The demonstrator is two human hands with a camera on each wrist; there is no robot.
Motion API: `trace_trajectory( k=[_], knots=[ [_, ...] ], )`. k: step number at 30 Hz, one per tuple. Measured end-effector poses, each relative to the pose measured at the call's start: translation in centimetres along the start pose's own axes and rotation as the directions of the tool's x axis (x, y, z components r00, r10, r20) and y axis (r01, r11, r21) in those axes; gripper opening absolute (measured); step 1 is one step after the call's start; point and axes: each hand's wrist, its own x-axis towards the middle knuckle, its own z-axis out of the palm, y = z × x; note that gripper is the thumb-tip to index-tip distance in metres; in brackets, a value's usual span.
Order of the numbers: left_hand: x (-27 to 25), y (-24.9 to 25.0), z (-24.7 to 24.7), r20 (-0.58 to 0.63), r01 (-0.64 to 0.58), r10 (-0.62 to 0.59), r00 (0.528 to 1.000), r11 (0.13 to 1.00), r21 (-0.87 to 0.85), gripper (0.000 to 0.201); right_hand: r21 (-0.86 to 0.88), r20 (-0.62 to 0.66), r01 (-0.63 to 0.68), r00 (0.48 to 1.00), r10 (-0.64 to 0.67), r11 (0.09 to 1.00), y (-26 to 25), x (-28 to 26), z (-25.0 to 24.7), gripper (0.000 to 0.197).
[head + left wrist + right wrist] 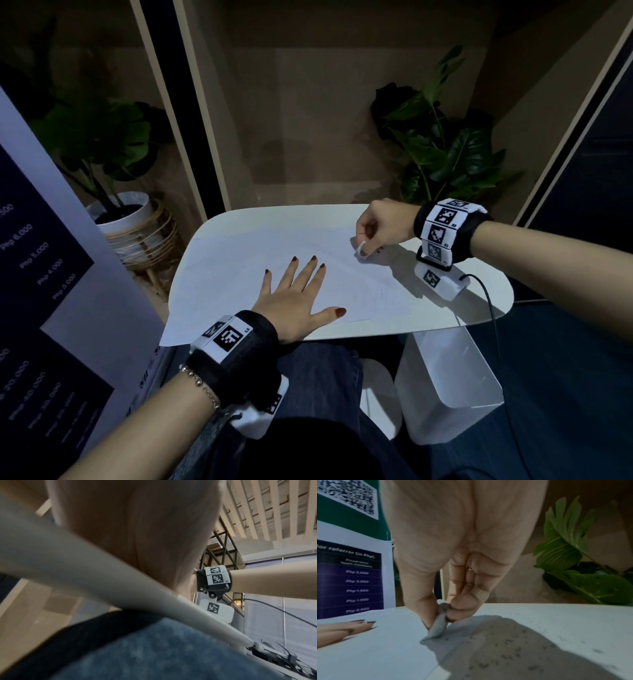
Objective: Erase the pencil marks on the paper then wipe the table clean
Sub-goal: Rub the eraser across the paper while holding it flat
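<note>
A white sheet of paper [239,274] lies on the small white table [479,301]; its near left corner hangs over the edge. My left hand [294,294] rests flat on the paper with fingers spread. My right hand [376,229] pinches a small white eraser [361,248] between thumb and fingers at the paper's far right corner. In the right wrist view the eraser [438,626] touches the paper's edge [385,649], and dark eraser crumbs [505,653] lie scattered on the table [573,622] beside it. Faint pencil marks [383,291] show near the paper's right side.
A potted plant in a white pot [123,212] stands on the floor to the left, a leafy plant [442,144] behind the table. A printed banner [44,308] stands at the left. A black cable [493,318] runs from my right wrist off the table's right edge.
</note>
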Motion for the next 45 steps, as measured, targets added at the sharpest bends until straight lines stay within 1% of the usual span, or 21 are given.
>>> trace_trajectory(
  k=[2, 4, 5, 6, 9, 11, 13, 15, 17, 19, 21, 23, 25, 27, 29, 30, 34, 36, 39, 41, 45],
  knots=[
    [0.0, 0.0, 0.0, -0.002, -0.001, 0.001, 1.0, 1.0, -0.012, 0.085, 0.074, 0.113, 0.054, 0.992, -0.062, 0.996, -1.7, -1.2, 1.2, 0.015],
    [-0.1, 0.1, 0.1, -0.002, -0.004, 0.004, 1.0, 1.0, -0.021, 0.085, 0.135, 0.243, 0.098, 0.961, -0.128, 0.986, -3.0, -2.5, 2.5, 0.013],
    [-0.1, 0.1, 0.1, -0.002, -0.005, 0.005, 1.0, 1.0, -0.021, 0.085, 0.138, 0.269, 0.11, 0.952, -0.145, 0.984, -3.0, -2.8, 2.9, 0.013],
    [0.0, 0.0, 0.0, 0.0, -0.005, 0.005, 1.0, 1.0, -0.018, 0.085, 0.127, 0.252, 0.11, 0.958, -0.139, 0.986, -2.7, -2.7, 2.9, 0.013],
    [-0.1, 0.0, -0.1, 0.003, -0.007, 0.007, 1.0, 1.0, -0.006, 0.084, 0.006, 0.075, 0.049, 0.996, -0.05, 0.999, -0.7, -1.7, 1.4, 0.013],
    [-0.1, 0.0, -0.1, 0.005, -0.009, 0.009, 1.0, 1.0, 0.0, 0.085, -0.053, 0.014, 0.028, 1.0, -0.027, 0.998, -0.4, -1.4, 0.9, 0.013],
    [-0.1, 0.0, -0.1, 0.006, -0.01, 0.01, 1.0, 1.0, -0.006, 0.085, 0.019, 0.077, 0.069, 0.995, -0.07, 0.997, -1.4, -1.7, 1.5, 0.014],
    [0.0, 0.1, 0.0, 0.004, -0.006, 0.006, 1.0, 1.0, -0.011, 0.085, 0.092, 0.193, 0.108, 0.973, -0.124, 0.99, -2.6, -2.3, 2.3, 0.015],
    [-0.1, 0.1, 0.0, 0.002, -0.001, 0.001, 1.0, 1.0, -0.01, 0.085, 0.118, 0.258, 0.091, 0.959, -0.119, 0.989, -2.2, -2.3, 2.4, 0.013],
    [-0.1, 0.2, 0.1, 0.002, 0.0, 0.0, 1.0, 1.0, -0.008, 0.085, 0.079, 0.2, 0.049, 0.978, -0.064, 0.996, -1.0, -1.6, 1.5, 0.014],
    [-0.1, 0.2, 0.0, 0.002, 0.001, -0.001, 1.0, 1.0, -0.006, 0.084, -0.041, 0.114, 0.018, 0.993, -0.014, 0.999, -0.1, -0.8, 0.4, 0.016],
    [-0.1, 0.2, 0.0, 0.001, 0.001, -0.001, 1.0, 1.0, -0.002, 0.084, -0.099, 0.088, 0.02, 0.996, -0.011, 0.995, -0.6, -0.5, 0.0, 0.018],
    [-0.1, 0.2, 0.0, 0.002, 0.001, -0.001, 1.0, 1.0, -0.005, 0.085, -0.022, 0.134, 0.05, 0.99, -0.046, 0.999, -2.0, -0.8, 0.6, 0.018],
    [-0.1, 0.2, 0.1, 0.001, 0.003, -0.003, 1.0, 1.0, -0.008, 0.085, 0.053, 0.238, 0.088, 0.966, -0.098, 0.995, -3.4, -1.4, 1.7, 0.017],
    [0.0, 0.1, 0.1, 0.0, 0.007, -0.007, 1.0, 1.0, -0.014, 0.085, 0.074, 0.333, 0.099, 0.935, -0.118, 0.992, -3.8, -1.8, 2.1, 0.016],
    [0.0, 0.2, 0.1, 0.001, 0.007, -0.007, 1.0, 1.0, -0.015, 0.085, 0.075, 0.342, 0.088, 0.933, -0.109, 0.993, -3.5, -1.9, 1.9, 0.017],
    [-0.1, 0.2, 0.0, -0.003, 0.007, -0.007, 1.0, 1.0, -0.008, 0.085, -0.081, 0.209, 0.02, 0.978, -0.003, 0.997, -1.8, -1.0, -0.1, 0.019],
    [-0.1, 0.2, 0.0, -0.005, 0.001, -0.001, 1.0, 1.0, -0.012, 0.085, -0.122, 0.144, 0.035, 0.989, -0.017, 0.992, -2.4, -1.0, 0.3, 0.02],
    [0.0, 0.1, 0.2, -0.012, 0.002, -0.002, 1.0, 1.0, -0.016, 0.086, -0.032, 0.219, 0.127, 0.969, -0.117, 0.991, -4.0, -1.9, 2.2, 0.018],
    [0.1, 0.1, 0.2, -0.013, 0.003, -0.003, 1.0, 1.0, -0.016, 0.086, -0.015, 0.254, 0.133, 0.959, -0.125, 0.991, -3.8, -2.3, 2.5, 0.015],
    [0.0, 0.1, 0.2, -0.015, 0.002, -0.002, 1.0, 1.0, -0.01, 0.085, -0.139, 0.102, 0.041, 0.994, -0.026, 0.989, -1.0, -0.9, 0.9, 0.016]
  ],
)
